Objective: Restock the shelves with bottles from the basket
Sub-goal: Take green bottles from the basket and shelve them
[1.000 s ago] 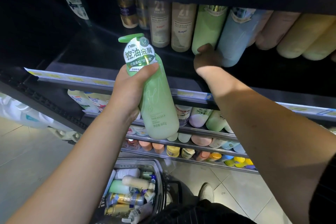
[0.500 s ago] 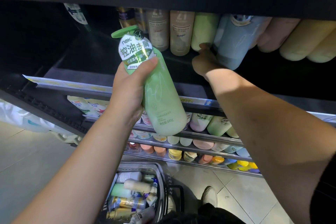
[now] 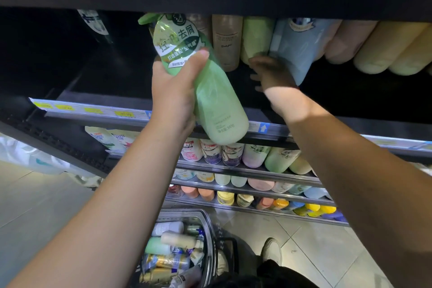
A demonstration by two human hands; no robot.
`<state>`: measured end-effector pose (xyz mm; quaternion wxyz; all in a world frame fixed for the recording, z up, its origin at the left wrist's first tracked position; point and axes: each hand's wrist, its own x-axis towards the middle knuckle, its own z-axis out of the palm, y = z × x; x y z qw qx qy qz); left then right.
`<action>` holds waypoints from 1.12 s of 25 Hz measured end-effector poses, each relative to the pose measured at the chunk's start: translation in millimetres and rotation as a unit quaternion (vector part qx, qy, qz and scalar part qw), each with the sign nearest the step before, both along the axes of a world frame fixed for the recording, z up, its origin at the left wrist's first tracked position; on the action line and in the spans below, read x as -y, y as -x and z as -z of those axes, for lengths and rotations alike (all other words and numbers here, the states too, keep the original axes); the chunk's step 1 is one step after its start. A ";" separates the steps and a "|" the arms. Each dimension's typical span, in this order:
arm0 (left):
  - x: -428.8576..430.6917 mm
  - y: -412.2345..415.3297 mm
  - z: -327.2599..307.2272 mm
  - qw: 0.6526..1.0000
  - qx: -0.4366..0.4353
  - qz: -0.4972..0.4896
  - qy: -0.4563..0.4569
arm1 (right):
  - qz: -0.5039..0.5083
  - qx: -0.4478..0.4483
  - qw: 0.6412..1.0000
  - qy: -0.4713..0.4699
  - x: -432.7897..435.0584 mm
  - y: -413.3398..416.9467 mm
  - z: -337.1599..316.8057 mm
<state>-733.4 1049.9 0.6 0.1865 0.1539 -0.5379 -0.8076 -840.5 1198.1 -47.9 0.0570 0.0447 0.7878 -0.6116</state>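
Green bottle (image 3: 217,100), gripped by left hand (image 3: 174,98), now lifted left of blue bottle (image 3: 297,49); right hand (image 3: 273,75) touching it, grip indiscernible; shelving likely imminent.

"Where's the green bottle (image 3: 217,100)?"

"In the left hand (image 3: 173,91), gripped by its upper half. It's tilted: the cap points up into the shelf (image 3: 93,110), and the base hangs out over the front edge. A printed wrap covers its neck."

"And the row?"

"At the shelf's back right, side by side: tan bottle (image 3: 226,42), lime bottle (image 3: 254,40), blue bottle (image 3: 297,47), pink bottle (image 3: 348,40), yellow bottles (image 3: 385,49). The right hand (image 3: 273,72) touches the blue bottle's base."

"The basket (image 3: 210,236)?"

"On the floor (image 3: 35,206) below, with white, cream, mint and gold bottles lying heaped inside."
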 end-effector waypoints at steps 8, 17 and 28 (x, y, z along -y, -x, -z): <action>-20.5 31.4 11.6 0.990 -0.050 -0.048 -0.120 | -0.223 -0.127 0.962 -0.094 -34.1 -62.9 -25.1; -38.7 67.2 19.2 0.975 -0.040 0.095 0.197 | -0.068 -0.087 0.971 -0.214 -19.4 -39.6 14.3; -32.8 82.5 50.4 0.929 0.076 0.093 0.349 | -0.047 0.013 0.934 -0.353 -23.5 -7.6 15.0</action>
